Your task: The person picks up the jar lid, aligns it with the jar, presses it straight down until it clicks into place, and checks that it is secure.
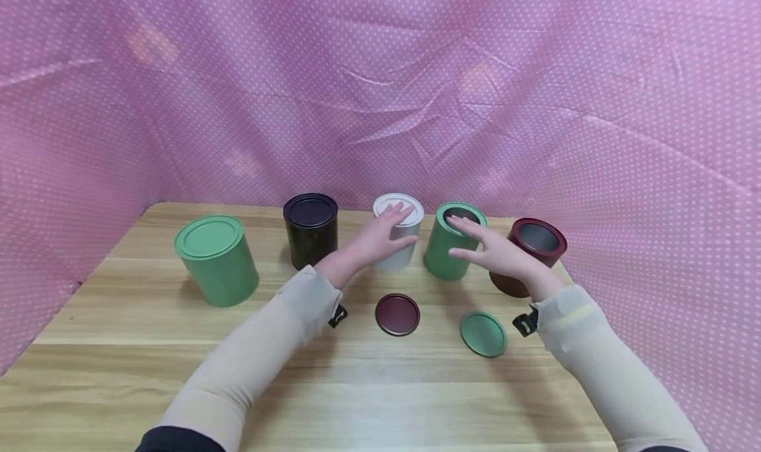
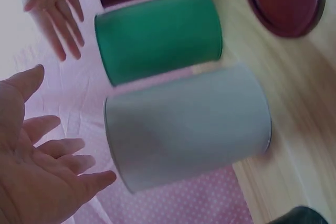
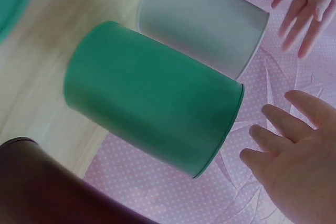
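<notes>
Bench [image 1: 380, 399] spread wide, with a lidded white can [image 2: 189, 129] and an open green can [image 3: 155, 98] upright toward its far edge.
The white can stands left of the green can, just apart. I judge both thin-walled, stiff and fairly light, their smooth sides a bit slippery, so the sound hold is round the body, thumb opposing. My left grip [image 1: 380, 238], fingers spread and holding nothing, hangs at the white can's top; I cannot tell whether it touches. My right grip [image 1: 493, 250], fingers extended, hangs clear of the green can's rim, empty too. Nearer, a dark red lid [image 1: 398, 314] lies left of a green lid [image 1: 483, 334].
</notes>
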A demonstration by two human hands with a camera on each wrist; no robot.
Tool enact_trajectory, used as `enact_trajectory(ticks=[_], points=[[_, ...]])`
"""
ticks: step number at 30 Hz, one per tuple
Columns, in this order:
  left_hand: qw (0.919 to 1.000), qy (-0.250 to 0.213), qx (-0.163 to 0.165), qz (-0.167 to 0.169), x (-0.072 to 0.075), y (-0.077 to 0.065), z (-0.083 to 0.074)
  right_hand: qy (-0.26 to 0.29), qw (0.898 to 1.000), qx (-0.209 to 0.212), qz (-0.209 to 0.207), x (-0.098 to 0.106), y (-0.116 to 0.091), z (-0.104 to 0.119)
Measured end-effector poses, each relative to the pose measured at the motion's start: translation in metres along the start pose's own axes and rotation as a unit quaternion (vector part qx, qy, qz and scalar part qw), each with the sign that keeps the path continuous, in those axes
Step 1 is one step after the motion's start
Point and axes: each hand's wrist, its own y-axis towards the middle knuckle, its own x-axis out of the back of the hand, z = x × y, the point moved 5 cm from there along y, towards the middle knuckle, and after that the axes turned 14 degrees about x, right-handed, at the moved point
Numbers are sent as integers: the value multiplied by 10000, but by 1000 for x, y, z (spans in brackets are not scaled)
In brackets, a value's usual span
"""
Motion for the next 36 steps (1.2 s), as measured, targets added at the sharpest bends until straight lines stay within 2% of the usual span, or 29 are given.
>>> enact_trajectory(ticks=[4,10,14,24,29,36], points=[[9995,187,-242,20,-14,-7,-9,-154,9996,87,-217,-7,-17,1],[9973,376,-610,130,-35,-17,-20,-437,9966,445,-531,-18,-38,3],[9960,484,-722,218,-51,-23,-25,-598,9935,678,-689,-26,-54,1],[9934,1006,-483,272,-93,-34,-23,-647,9921,562,-917,-53,-86,-18],[9913,1229,-366,308,-112,-37,-22,-694,9931,458,-828,-64,-97,-26],[9864,1574,-242,399,-134,-40,-22,-752,9943,287,-702,-68,-113,-40]])
